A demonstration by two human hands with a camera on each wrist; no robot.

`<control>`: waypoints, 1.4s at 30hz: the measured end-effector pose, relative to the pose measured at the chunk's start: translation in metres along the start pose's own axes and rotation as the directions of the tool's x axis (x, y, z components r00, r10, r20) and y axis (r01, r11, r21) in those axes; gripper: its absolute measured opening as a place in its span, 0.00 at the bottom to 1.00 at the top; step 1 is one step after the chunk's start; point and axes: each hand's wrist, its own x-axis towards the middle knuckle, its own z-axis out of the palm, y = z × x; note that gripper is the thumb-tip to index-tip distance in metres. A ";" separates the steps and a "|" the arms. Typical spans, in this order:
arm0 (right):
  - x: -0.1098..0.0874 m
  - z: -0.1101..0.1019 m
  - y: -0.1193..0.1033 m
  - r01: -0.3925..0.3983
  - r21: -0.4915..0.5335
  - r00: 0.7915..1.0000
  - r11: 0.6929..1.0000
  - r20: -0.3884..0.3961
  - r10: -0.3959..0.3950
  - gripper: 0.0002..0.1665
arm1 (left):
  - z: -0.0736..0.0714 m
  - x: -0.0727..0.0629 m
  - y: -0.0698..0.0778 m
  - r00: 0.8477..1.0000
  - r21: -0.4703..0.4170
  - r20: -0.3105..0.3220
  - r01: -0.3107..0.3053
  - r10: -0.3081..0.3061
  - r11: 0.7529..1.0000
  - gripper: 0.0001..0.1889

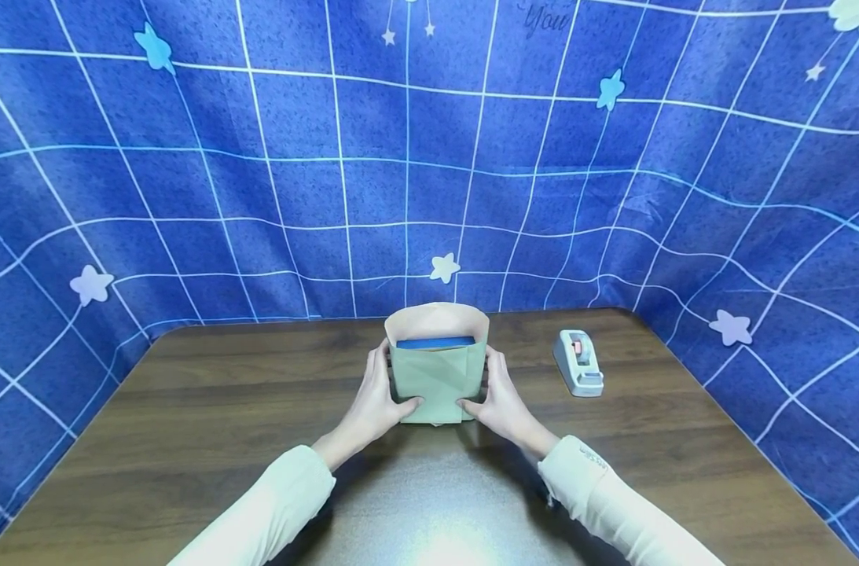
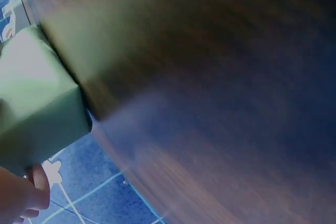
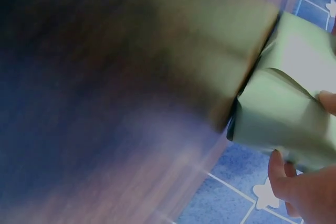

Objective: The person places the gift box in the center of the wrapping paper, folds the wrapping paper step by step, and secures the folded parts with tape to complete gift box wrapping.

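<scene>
A sheet of pale green wrapping paper (image 1: 432, 385) forms an upright sleeve in the middle of the table, open at the top. Inside it shows the blue top edge of a box (image 1: 436, 343); the rest of the box is hidden. My left hand (image 1: 374, 397) grips the sleeve's left side, thumb on the front face and fingers round the side. On the right side my right hand (image 1: 503, 401) holds it the same way. An overlapping paper edge (image 3: 294, 80) runs down the front, near the right thumb, in the right wrist view.
A white tape dispenser (image 1: 578, 363) stands to the right of the paper, toward the table's back right corner. Behind and beside the wooden table (image 1: 259, 385) hangs a blue gridded cloth (image 1: 295, 189) with stars.
</scene>
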 end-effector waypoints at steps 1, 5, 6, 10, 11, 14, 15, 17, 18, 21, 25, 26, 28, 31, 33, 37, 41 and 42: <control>0.000 -0.001 0.000 0.001 0.003 1.000 1.000 0.008 -0.001 0.55 | -0.001 0.000 0.000 1.000 0.000 0.006 -0.002 0.002 1.000 0.54; 0.000 -0.003 -0.004 -0.020 0.055 0.999 0.998 0.036 0.018 0.55 | -0.004 0.001 0.002 0.999 -0.043 0.041 0.010 -0.008 0.999 0.51; 0.000 -0.004 -0.007 -0.030 0.084 0.999 0.996 0.045 0.027 0.55 | -0.005 0.002 0.003 0.999 -0.052 0.044 0.010 -0.008 0.999 0.50; -0.002 -0.010 -0.027 -0.072 0.173 0.996 0.982 0.068 0.061 0.51 | -0.008 0.006 0.006 0.999 -0.087 0.041 -0.004 0.007 0.996 0.46; -0.003 -0.012 -0.033 -0.088 0.203 0.994 0.975 0.077 0.074 0.50 | -0.009 0.007 0.007 0.999 -0.095 0.034 -0.009 0.012 0.995 0.45; -0.003 -0.017 -0.046 -0.108 0.254 0.993 0.961 0.083 0.090 0.47 | -0.011 0.011 0.009 1.000 -0.140 0.014 -0.022 0.025 0.990 0.44; -0.003 -0.018 -0.049 -0.108 0.271 0.993 0.956 0.082 0.089 0.46 | -0.012 0.012 0.010 0.999 -0.160 0.010 -0.028 0.031 0.987 0.44; -0.001 -0.019 -0.053 -0.098 0.286 0.994 0.953 0.069 0.081 0.44 | -0.014 0.015 0.011 1.000 -0.183 0.005 -0.026 0.028 0.983 0.44; 0.000 -0.019 -0.054 -0.086 0.287 0.996 0.954 0.053 0.074 0.43 | -0.014 0.016 0.011 1.000 -0.188 0.003 -0.025 0.026 0.982 0.43; 0.003 -0.018 -0.056 -0.071 0.288 0.997 0.955 0.009 0.071 0.41 | -0.015 0.018 0.013 1.000 -0.175 -0.002 -0.015 0.015 0.984 0.41; 0.007 -0.015 -0.051 -0.069 0.270 0.996 0.960 -0.039 0.083 0.37 | -0.015 0.020 0.014 1.000 -0.150 -0.018 0.004 -0.007 0.989 0.39; 0.008 -0.015 -0.052 -0.076 0.268 0.995 0.960 -0.046 0.092 0.37 | -0.015 0.020 0.014 1.000 -0.155 -0.025 0.008 -0.012 0.988 0.38; 0.008 -0.014 -0.054 -0.096 0.287 0.992 0.953 -0.055 0.116 0.36 | -0.014 0.021 0.014 0.999 -0.162 -0.039 0.015 -0.022 0.987 0.36; 0.009 -0.013 -0.062 -0.132 0.319 0.985 0.939 -0.064 0.160 0.35 | -0.012 0.023 0.015 0.998 -0.177 -0.053 0.035 -0.045 0.984 0.34; 0.010 -0.012 -0.062 -0.135 0.323 0.982 0.937 -0.081 0.170 0.34 | -0.011 0.023 0.017 0.996 -0.180 -0.058 0.051 -0.062 0.982 0.33; 0.013 -0.009 -0.064 -0.131 0.284 0.979 0.950 -0.114 0.169 0.34 | -0.011 0.024 0.020 0.992 -0.190 -0.065 0.095 -0.109 0.977 0.33; 0.013 -0.009 -0.068 -0.126 0.223 0.977 0.967 -0.140 0.160 0.34 | -0.011 0.025 0.023 0.985 -0.204 -0.061 0.145 -0.161 0.968 0.36; 0.014 -0.009 -0.069 -0.125 0.210 0.977 0.970 -0.146 0.157 0.34 | -0.011 0.026 0.023 0.983 -0.209 -0.058 0.160 -0.176 0.965 0.36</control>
